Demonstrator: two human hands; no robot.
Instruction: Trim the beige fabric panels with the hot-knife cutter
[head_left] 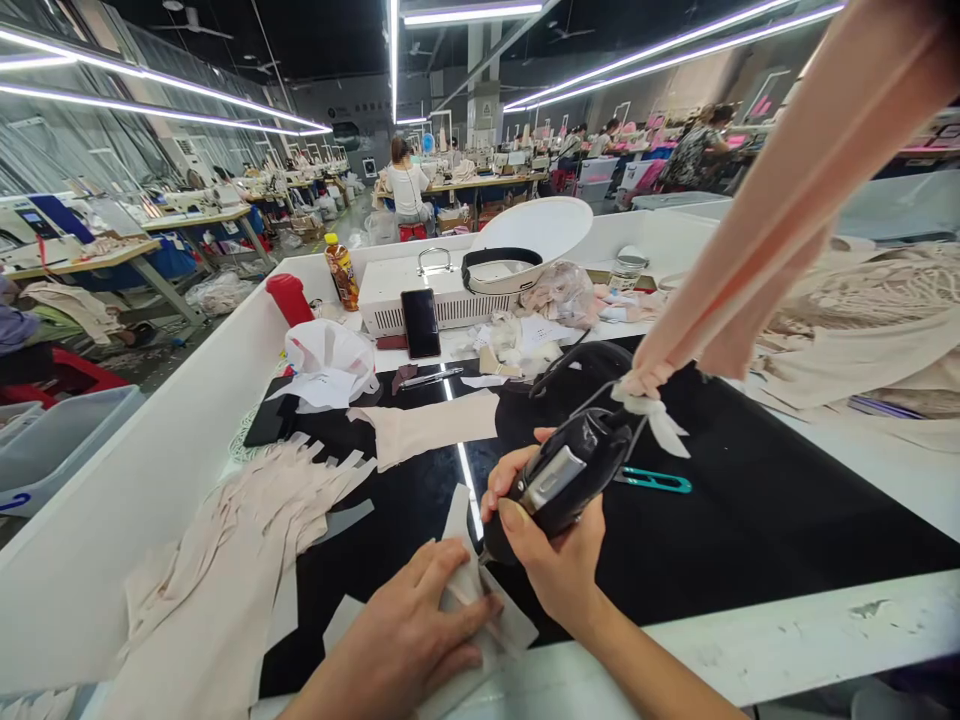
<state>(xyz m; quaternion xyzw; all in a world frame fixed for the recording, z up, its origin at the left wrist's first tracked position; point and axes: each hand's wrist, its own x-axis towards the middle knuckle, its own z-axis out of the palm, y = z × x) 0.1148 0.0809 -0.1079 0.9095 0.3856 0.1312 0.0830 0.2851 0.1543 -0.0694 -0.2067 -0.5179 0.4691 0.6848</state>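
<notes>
My right hand is wrapped round a black handheld electric tool with a silver plate on its side. A cord leads from the tool, and a peach fabric strip is tied at its rear end. The tool's tip points down at a small piece of pale fabric on the black table surface. My left hand lies on that fabric, fingers spread and pressing it close to the tip. Beside the tool rests a pair of teal thread snips.
Beige fabric pieces are heaped on the left, and more fabric lies on the right. Farther back are a flat beige piece, a pen, a phone, a white metal box and a drink bottle. White walls edge the table.
</notes>
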